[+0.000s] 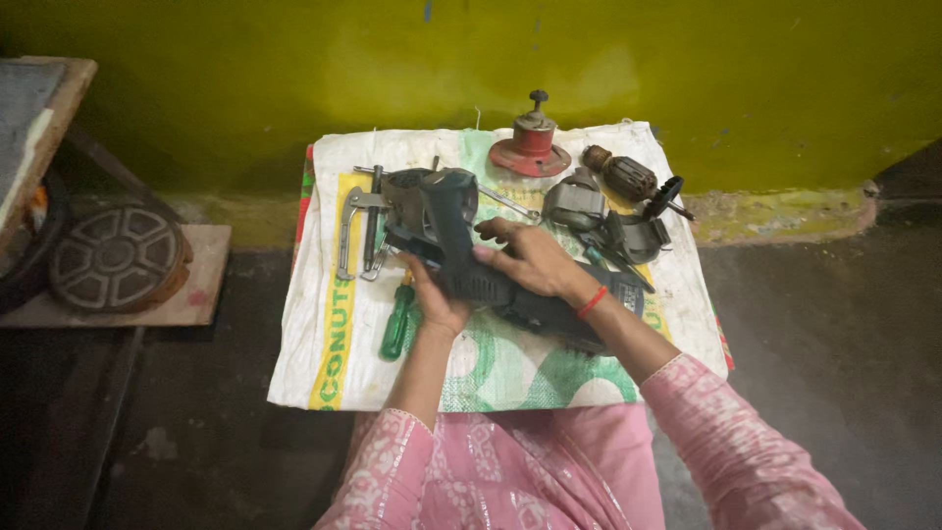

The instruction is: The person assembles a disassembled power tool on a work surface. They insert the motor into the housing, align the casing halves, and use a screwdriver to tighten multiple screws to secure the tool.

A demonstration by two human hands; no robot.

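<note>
Woven white plastic sacking, printed in yellow and green, was spread flat over a low support in front of the seated person and carried all the items; what lay beneath it could not be determined. A dark grey plastic power-tool body with a long handle sat at the centre of the sacking; both hands were on it. The left hand was closed under the handle from the near side, fingers curled around it; the right hand, with a red thread band at the wrist, lay over the top of the body with fingers partly bent and pressed against the casing. A green-handled screwdriver lay just beside the left hand; a silver metal two-arm puller lay further left, near the tool's head. At the far edge stood a round red metal base with a knobbed spindle; right of it lay a brown wound motor armature, a grey metal motor housing and loose black plastic casing pieces. Well apart, on a board at the left, rested a round spoked metal disc; a yellow-green painted wall stood behind.
</note>
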